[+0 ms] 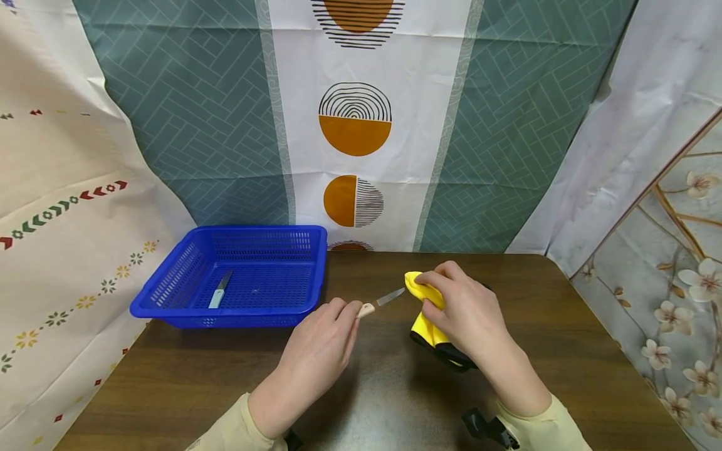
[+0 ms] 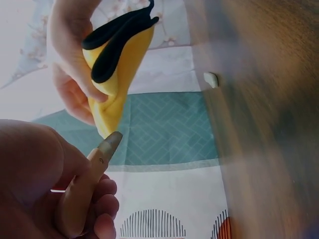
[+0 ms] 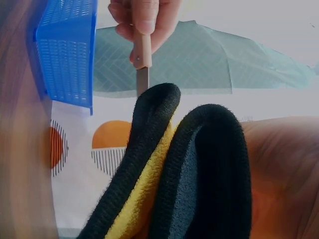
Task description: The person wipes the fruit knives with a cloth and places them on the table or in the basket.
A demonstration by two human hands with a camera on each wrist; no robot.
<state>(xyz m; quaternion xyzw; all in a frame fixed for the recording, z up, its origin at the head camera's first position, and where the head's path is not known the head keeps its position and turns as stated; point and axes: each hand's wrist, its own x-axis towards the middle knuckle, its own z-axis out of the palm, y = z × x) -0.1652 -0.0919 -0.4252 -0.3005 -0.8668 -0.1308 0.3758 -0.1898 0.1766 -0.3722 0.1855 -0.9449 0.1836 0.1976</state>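
My left hand [image 1: 321, 341] grips a small paring knife [image 1: 366, 310] by its pale wooden handle. The short blade points away to the right, toward my other hand. A folded yellow cloth with black edging [image 1: 424, 290] is pinched between the thumb and fingers of my right hand [image 1: 472, 313], and its lower part hangs beneath the palm. In the left wrist view the blade tip [image 2: 115, 138] overlaps the bottom of the yellow cloth [image 2: 112, 107]. From the right wrist, the cloth's black edges [image 3: 209, 164] hide part of the blade [image 3: 142, 79].
A blue plastic basket [image 1: 225, 321] stands at the back left of the brown wooden table [image 1: 383, 401]. Inside lies another small knife with a pale handle [image 1: 216, 299]. The left wrist view shows a small pale object [image 2: 211, 79] on the table. Patterned curtains hang behind and on both sides.
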